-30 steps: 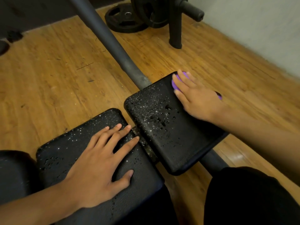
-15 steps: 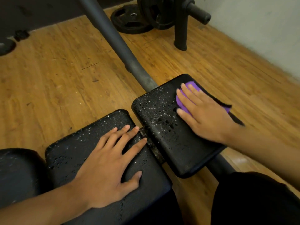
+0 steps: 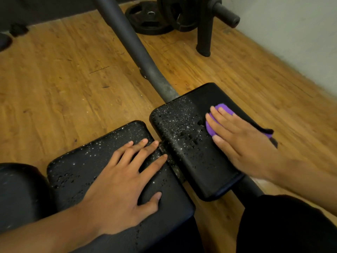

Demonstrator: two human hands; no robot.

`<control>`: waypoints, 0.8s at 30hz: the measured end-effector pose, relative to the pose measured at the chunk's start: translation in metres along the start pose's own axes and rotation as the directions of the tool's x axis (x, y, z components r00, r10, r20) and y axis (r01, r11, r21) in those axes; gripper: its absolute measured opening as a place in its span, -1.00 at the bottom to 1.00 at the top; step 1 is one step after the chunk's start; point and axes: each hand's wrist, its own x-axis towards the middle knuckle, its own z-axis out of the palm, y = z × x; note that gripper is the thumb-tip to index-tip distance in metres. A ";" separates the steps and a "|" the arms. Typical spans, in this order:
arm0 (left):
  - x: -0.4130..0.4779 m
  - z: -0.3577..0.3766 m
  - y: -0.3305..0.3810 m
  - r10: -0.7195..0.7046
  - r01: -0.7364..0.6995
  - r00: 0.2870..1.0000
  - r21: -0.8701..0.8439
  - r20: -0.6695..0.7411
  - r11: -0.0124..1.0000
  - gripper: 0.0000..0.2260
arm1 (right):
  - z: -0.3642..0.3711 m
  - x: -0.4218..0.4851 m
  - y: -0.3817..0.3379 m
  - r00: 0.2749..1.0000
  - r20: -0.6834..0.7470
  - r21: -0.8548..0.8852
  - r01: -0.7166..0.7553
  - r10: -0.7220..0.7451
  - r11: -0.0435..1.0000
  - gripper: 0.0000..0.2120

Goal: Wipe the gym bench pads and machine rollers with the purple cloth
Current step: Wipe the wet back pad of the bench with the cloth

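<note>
1. right grip (image 3: 242, 143): fingers straight, pressing purple cloth (image 3: 221, 109) flat onto far pad (image 3: 182, 143), right side.
2. left grip (image 3: 125, 194): fingers spread flat on near pad (image 3: 87, 170), holding nothing.
3. droplets on both pads.

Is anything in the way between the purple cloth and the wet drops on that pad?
Nothing visible is. The right hand presses the purple cloth flat on the far pad, and the drops sit right beside it on the same surface. The left hand rests on the other pad.
</note>
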 end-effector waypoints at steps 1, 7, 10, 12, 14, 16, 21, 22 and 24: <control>0.000 0.001 -0.001 -0.001 0.001 1.000 0.000 0.000 1.000 -0.33 | 0.003 0.024 0.003 0.999 -0.024 -0.027 0.023 -0.023 0.999 -0.35; -0.005 0.004 0.000 -0.010 0.010 0.999 -0.011 0.051 1.000 -0.34 | 0.010 0.117 -0.001 0.990 0.046 0.083 -0.137 0.133 0.987 -0.29; -0.006 0.001 -0.001 -0.008 0.008 0.999 -0.003 0.053 1.000 -0.33 | 0.006 0.055 0.002 0.999 0.042 0.141 0.021 -0.027 0.990 -0.28; -0.005 -0.002 -0.001 -0.011 0.011 0.999 0.003 0.038 1.000 -0.33 | 0.001 0.009 0.011 0.997 0.060 0.124 0.032 -0.040 0.992 -0.37; -0.001 -0.001 0.000 -0.002 0.002 1.000 0.011 0.018 1.000 -0.34 | -0.006 -0.009 0.020 0.993 0.112 0.104 0.023 -0.035 0.994 -0.40; -0.001 0.000 0.001 -0.001 0.001 1.000 0.003 0.014 1.000 -0.34 | -0.006 0.005 0.024 0.987 0.147 0.009 0.057 -0.058 0.998 -0.42; -0.001 0.001 0.000 0.005 -0.004 1.000 -0.019 0.024 1.000 -0.34 | 0.002 0.115 0.015 0.996 0.069 -0.035 -0.057 0.060 0.998 -0.25; -0.001 0.000 -0.001 0.003 -0.003 1.000 -0.018 0.023 1.000 -0.34 | 0.003 0.128 0.013 0.997 0.057 -0.027 -0.057 0.059 0.998 -0.33; -0.001 0.001 -0.001 0.001 0.000 1.000 -0.020 0.027 1.000 -0.34 | 0.005 0.123 0.011 0.999 0.032 0.006 -0.019 0.019 1.000 -0.44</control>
